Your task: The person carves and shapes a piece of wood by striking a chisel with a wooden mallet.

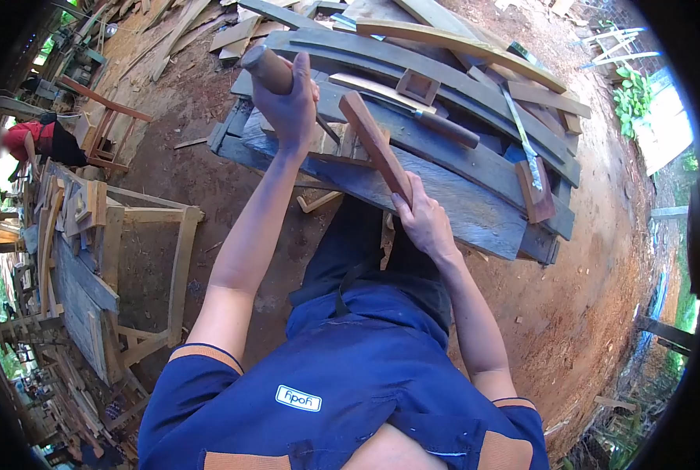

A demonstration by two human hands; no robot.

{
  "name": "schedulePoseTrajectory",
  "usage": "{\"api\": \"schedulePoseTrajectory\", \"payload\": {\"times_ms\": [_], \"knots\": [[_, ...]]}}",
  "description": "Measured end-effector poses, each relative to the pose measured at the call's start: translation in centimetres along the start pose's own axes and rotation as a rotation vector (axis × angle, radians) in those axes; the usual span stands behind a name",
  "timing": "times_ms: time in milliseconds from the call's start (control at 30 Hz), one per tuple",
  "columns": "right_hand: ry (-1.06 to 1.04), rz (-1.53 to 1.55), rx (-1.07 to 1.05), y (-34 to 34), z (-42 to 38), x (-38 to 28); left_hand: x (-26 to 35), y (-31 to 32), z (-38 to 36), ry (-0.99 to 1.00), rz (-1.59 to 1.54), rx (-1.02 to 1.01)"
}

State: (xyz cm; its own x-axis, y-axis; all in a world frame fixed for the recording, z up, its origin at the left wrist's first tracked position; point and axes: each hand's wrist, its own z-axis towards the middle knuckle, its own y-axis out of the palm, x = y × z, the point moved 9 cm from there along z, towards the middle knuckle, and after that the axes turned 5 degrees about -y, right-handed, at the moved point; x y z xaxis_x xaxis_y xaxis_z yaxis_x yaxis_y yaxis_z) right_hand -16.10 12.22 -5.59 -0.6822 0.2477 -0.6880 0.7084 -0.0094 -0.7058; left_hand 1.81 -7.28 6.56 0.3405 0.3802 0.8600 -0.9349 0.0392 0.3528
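My left hand [290,106] is wrapped around the thick wooden handle of a chisel [327,129], its thumb up along the handle. The blade slants down to a pale piece of wood [350,143] lying at the bench's near edge. In my right hand [424,215] is the lower end of a reddish-brown wooden bar [373,141], tilted up and left with its far end above the bench. The dark plank bench [460,200] stands in front of my legs.
On the bench lie a tool with a dark wooden handle [448,128], a small block with a square recess [418,86] and several long boards [460,48]. A wooden frame stand [179,266] is at left. Further off, a person in red [40,141] bends over.
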Motion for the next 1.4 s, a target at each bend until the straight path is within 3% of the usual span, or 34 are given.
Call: {"api": "schedulePoseTrajectory", "payload": {"times_ms": [100, 200, 300, 333, 400, 500, 633, 667, 733, 833, 900, 967, 1000, 1033, 1100, 1167, 1233, 1300, 1400], "knots": [[-0.01, 0.01, 0.011, -0.1, -0.1, -0.4, -0.5, 0.4, -0.1, 0.028, -0.009, -0.001], [-0.018, 0.012, 0.013, 0.0, 0.0, -0.1, 0.5, 1.1, 0.0, 0.252, 0.257, 0.046], [-0.011, 0.003, 0.008, -0.1, 0.2, 0.2, -0.5, 2.4, -0.6, 0.181, 0.275, 0.022], [-0.014, 0.002, 0.011, -0.7, 0.5, 0.2, 0.8, 3.0, -1.1, 0.27, 0.32, 0.069], [0.062, 0.38, -0.094, -1.3, 1.2, 0.3, 1.2, 3.8, -1.3, 0.316, 0.338, 0.04], [-0.143, 0.568, 0.129, -9.2, -0.1, -7.7, 1.4, 4.3, -2.0, 0.347, 0.393, 0.005], [-0.51, 0.35, 0.491, -17.0, -3.5, -16.0, 1.6, 4.3, -1.8, 0.327, 0.345, -0.015], [-0.512, 0.346, 0.499, -17.2, -3.4, -16.0, 1.5, 4.3, -1.9, 0.329, 0.366, -0.018], [-0.564, -0.032, 0.279, -15.0, -2.0, -17.3, 2.3, 4.5, -2.6, 0.396, 0.389, -0.018], [-0.498, -0.213, 0.159, -16.1, -1.2, -17.7, 2.4, 4.4, -2.7, 0.427, 0.359, -0.005], [-0.565, -0.238, 0.221, -17.2, -2.5, -19.2, 1.8, 4.3, -3.1, 0.369, 0.359, -0.026], [-0.548, 0.013, 0.386, -18.6, -3.7, -19.8, 1.2, 4.4, -2.8, 0.284, 0.364, -0.075], [-0.625, -0.05, 0.394, -17.5, -2.8, -19.1, 1.4, 4.4, -2.8, 0.291, 0.364, -0.072], [-0.54, -0.176, 0.212, -15.5, -1.4, -17.8, 2.2, 4.4, -3.1, 0.377, 0.37, -0.04], [-0.451, -0.134, 0.123, -15.1, -0.2, -15.8, 2.9, 4.3, -3.1, 0.471, 0.371, -0.026], [-0.445, -0.083, 0.14, -15.1, -0.4, -15.3, -1.3, 2.1, -0.8, 0.048, 0.126, -0.03], [-0.438, -0.028, 0.15, -14.0, -0.6, -14.2, -0.3, 0.9, 0.2, 0.006, -0.007, 0.03], [-0.238, 0.191, 0.068, -10.6, 0.4, -10.0, -2.1, -2.2, 1.3, -0.098, -0.098, 0.188], [-0.171, 0.085, 0.005, -5.5, 1.5, -4.6, -4.1, -6.5, 1.6, -0.236, -0.266, 0.365]]}}
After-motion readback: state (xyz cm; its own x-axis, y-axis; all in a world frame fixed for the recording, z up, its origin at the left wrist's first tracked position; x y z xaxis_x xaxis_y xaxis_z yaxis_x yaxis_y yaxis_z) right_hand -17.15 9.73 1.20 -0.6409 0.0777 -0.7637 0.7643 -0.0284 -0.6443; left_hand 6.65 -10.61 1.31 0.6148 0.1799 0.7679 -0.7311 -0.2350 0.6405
